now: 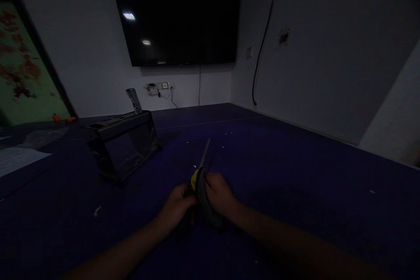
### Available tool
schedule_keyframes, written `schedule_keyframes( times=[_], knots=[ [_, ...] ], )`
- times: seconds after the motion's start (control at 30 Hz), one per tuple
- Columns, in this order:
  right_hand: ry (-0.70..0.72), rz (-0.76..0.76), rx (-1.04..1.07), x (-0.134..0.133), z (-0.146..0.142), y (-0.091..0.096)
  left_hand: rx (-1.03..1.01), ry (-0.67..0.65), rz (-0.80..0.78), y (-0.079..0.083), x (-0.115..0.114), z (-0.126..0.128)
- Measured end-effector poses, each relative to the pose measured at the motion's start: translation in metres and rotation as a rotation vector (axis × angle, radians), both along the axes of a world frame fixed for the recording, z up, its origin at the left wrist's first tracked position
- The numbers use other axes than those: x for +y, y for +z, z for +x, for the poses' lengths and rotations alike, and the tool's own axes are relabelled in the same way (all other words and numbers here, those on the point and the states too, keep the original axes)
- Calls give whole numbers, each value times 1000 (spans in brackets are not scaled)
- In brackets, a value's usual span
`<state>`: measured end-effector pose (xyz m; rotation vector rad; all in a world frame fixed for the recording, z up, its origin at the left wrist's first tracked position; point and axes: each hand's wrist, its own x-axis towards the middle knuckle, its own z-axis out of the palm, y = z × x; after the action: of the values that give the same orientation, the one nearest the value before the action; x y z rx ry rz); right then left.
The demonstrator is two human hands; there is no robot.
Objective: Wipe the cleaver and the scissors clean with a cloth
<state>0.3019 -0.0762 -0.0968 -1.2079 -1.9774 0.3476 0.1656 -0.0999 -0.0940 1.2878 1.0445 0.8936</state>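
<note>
Just in front of me, a knife (205,153) points its narrow blade up and away from me. My left hand (177,208) is closed around its lower end, where the dark handle is mostly hidden by fingers. Pinched in my right hand (219,194) is a grey cloth-like piece (205,203) with a yellow part (194,179), pressed around the base of the blade. Dim light hides its exact kind. To the left stands a black knife block (121,122) with clear sides, and one patterned handle (134,99) sticks up out of its top.
White scraps (97,211) are scattered over the dark purple surface (278,175). At the far left lie a printed sheet (19,159), clear plastic wrap (44,138) and an orange object (64,118). A television (183,22) hangs on the back wall above sockets (160,86) and cables.
</note>
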Motion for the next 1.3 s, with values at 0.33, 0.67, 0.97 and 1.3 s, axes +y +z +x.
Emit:
schedule_keyframes(
  times=[0.33, 0.67, 0.97, 1.3],
  knots=[
    [3, 9, 5, 1, 0, -2, -5, 3, 20, 2, -2, 1],
    [9, -7, 19, 1, 0, -1, 14, -9, 10, 1, 0, 0],
    [39, -14, 27, 2, 1, -3, 22, 1, 2, 1, 0, 0],
    [28, -4, 19, 0, 1, -1, 4, -12, 19, 2, -1, 0]
  ],
)
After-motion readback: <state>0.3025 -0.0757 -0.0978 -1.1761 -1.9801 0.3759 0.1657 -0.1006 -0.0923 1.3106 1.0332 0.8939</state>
